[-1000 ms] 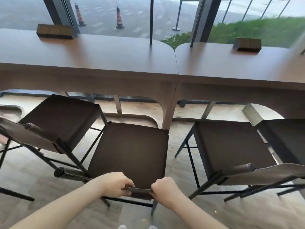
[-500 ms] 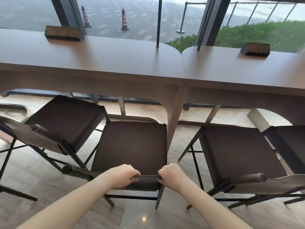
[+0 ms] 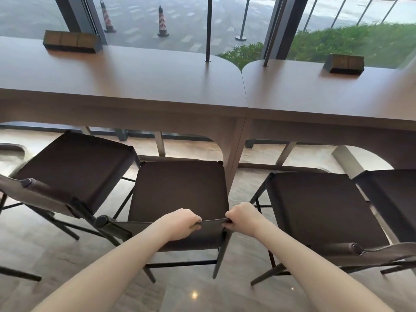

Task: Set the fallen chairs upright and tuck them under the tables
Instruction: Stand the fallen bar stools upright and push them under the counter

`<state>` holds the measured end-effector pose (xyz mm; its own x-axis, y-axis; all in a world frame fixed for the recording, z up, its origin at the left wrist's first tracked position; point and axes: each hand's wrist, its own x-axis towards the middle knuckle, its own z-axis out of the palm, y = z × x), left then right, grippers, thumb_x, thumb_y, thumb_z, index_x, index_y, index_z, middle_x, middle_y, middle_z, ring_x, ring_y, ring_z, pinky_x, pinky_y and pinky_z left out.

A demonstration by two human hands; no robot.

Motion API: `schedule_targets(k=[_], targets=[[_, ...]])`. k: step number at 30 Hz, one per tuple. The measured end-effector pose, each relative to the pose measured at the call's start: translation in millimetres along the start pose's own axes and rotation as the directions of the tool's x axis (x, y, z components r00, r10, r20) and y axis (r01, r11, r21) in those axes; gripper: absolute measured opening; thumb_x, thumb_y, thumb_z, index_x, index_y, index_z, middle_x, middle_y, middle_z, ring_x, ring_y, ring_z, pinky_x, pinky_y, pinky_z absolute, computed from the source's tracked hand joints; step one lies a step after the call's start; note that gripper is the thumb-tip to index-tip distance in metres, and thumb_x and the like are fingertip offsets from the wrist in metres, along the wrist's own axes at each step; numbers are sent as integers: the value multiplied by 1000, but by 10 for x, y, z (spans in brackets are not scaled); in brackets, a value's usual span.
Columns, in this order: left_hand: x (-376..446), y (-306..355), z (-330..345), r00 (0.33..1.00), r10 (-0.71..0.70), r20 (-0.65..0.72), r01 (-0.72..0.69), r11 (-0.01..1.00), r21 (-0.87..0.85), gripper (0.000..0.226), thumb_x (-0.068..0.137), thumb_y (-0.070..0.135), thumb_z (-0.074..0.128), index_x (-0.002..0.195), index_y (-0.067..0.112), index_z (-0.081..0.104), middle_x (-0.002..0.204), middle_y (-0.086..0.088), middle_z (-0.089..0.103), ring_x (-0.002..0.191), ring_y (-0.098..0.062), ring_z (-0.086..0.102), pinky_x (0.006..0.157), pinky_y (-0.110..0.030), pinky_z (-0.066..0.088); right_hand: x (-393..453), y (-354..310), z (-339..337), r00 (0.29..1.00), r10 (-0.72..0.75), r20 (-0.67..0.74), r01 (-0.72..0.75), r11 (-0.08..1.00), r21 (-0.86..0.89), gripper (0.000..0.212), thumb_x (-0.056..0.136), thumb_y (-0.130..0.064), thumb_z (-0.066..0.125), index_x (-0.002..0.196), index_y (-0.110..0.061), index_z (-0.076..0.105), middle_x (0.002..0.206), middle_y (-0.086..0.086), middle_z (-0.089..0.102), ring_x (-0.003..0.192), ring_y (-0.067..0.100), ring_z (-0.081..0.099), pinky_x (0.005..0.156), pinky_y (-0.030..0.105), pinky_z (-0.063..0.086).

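**Both hands on a chair at the window tables**

A person's left hand (image 3: 180, 224) and right hand (image 3: 242, 217) both gripped the top edge of the backrest of the middle chair (image 3: 180, 190), fingers curled over it. The chair stood upright, its seat's far edge just under the near edge of the left table (image 3: 126, 86), beside the leg where that table met the right table (image 3: 326, 93). A left chair (image 3: 76, 163) sat angled, its seat corner nearly touching the middle chair. A right chair (image 3: 319, 206) stood apart, bare floor (image 3: 243, 194) between the two. A box (image 3: 72, 41) rested near the left table's far edge, another box (image 3: 344, 64) near the right table's; I could not tell their contents.
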<state>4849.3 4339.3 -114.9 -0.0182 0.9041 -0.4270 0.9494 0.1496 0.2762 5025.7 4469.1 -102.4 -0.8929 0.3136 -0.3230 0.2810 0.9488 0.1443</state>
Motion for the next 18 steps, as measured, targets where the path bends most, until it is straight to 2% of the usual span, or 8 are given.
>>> schedule_targets(k=[6, 13, 18], targets=[[185, 58, -105, 1000, -16, -23, 15, 999, -44, 28, 100, 34, 42, 107, 17, 63, 102, -5, 66, 94, -26, 62, 79, -34, 49, 122, 276, -67, 1000, -27, -5, 27, 999, -20, 42, 99, -43, 42, 101, -8, 66, 103, 10, 69, 95, 32, 64, 69, 31, 42], [349, 199, 40, 1000, -14, 18, 15, 998, -56, 29, 100, 34, 42, 111, 18, 63, 106, -4, 67, 96, -25, 62, 83, -35, 50, 74, 424, 184, 997, -71, 31, 72, 997, -10, 42, 100, -42, 40, 102, -9, 65, 100, 9, 67, 90, 31, 65, 70, 34, 47], [365, 176, 60, 999, -28, -29, 28, 1000, -9, 28, 99, 37, 43, 107, 19, 64, 101, -4, 68, 93, -26, 63, 79, -34, 50, 120, 452, 187, 998, -65, 4, 65, 998, 10, 37, 99, -41, 45, 100, -8, 62, 98, 9, 66, 89, 32, 65, 67, 32, 42]])
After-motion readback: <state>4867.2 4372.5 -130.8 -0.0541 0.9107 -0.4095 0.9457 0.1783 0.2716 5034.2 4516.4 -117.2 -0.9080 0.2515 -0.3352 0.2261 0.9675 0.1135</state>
